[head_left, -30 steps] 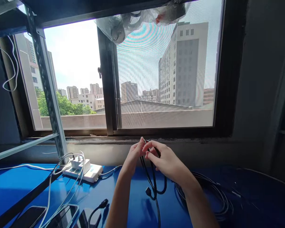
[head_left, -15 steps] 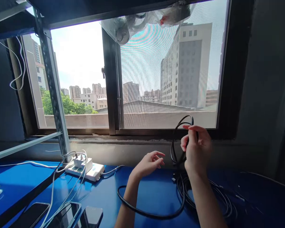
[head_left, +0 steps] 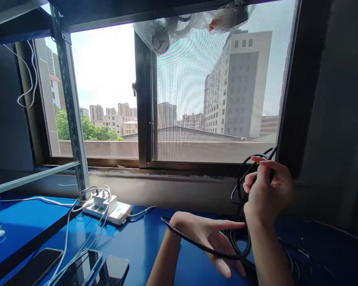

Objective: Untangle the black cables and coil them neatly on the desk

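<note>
My right hand [head_left: 268, 186] is raised in front of the window's lower right corner, its fingers closed round looped black cable [head_left: 241, 172]. From there the cable hangs down to the desk, and one thick loop swings out to the left across my left wrist. My left hand [head_left: 210, 238] reaches in low behind that loop with its fingers stretched and spread, holding nothing. Whether the loop touches the left hand I cannot tell. More coiled cable [head_left: 290, 260] lies on the blue desk, partly hidden behind my right forearm.
A white power strip [head_left: 119, 214] with plugged-in chargers stands by the metal shelf post [head_left: 71, 103]. At the front left lie several phones [head_left: 113, 272] with white cords. Plastic bags [head_left: 161, 37] hang overhead before the window.
My right hand has moved to the right with the cable loops. My left hand has gone right and down, its fingers spreading behind the thick loop.
</note>
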